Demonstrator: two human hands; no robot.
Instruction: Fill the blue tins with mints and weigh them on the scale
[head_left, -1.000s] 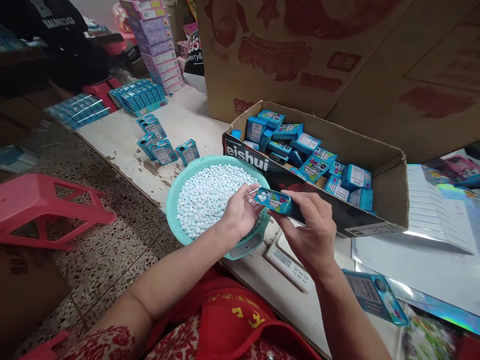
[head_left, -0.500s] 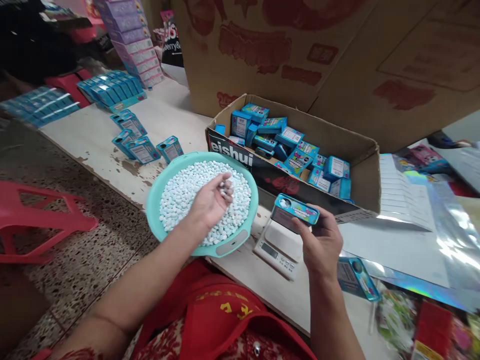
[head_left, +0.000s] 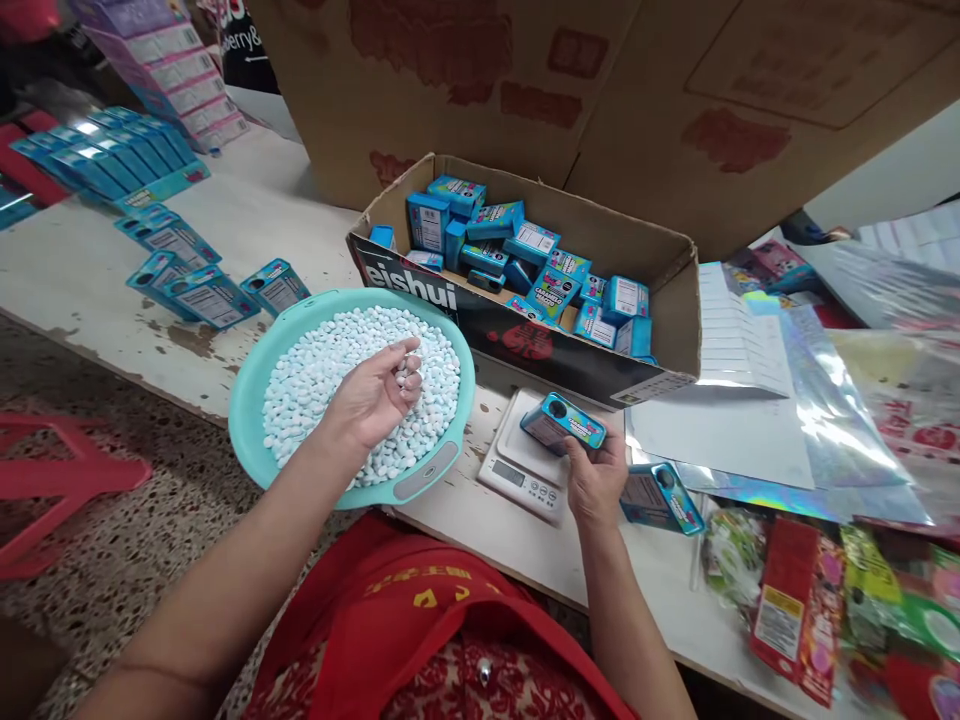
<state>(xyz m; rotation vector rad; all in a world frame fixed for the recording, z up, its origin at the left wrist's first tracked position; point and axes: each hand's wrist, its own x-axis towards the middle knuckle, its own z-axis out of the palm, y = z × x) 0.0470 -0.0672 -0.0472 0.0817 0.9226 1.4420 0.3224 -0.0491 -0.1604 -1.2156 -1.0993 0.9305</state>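
My left hand (head_left: pixel 377 392) is palm up over a turquoise basin (head_left: pixel 250 420) full of small white candies (head_left: pixel 322 345). Its fingers curl round a few of these candies. In my right hand (head_left: pixel 598 473) is a small blue candy box (head_left: pixel 562 425), tilted, with a dark round hole in its top end. The box is just above a white kitchen scale (head_left: pixel 525 470); whether it touches the pan I cannot tell. Another blue box with a round hole (head_left: pixel 661 498) stands on the table, right of that hand.
An open cardboard box (head_left: pixel 525 335) behind the scale holds several blue boxes. More blue boxes (head_left: pixel 214 297) stand left of the basin. Papers (head_left: pixel 720 430) and candy bags (head_left: pixel 795 610) lie at the right. A red stool (head_left: pixel 67 480) is at the left.
The view has shifted right. My right hand has tipped the blue box; its hole, partly white before, now looks dark. My left hand stays over the basin with candies in its fingers.
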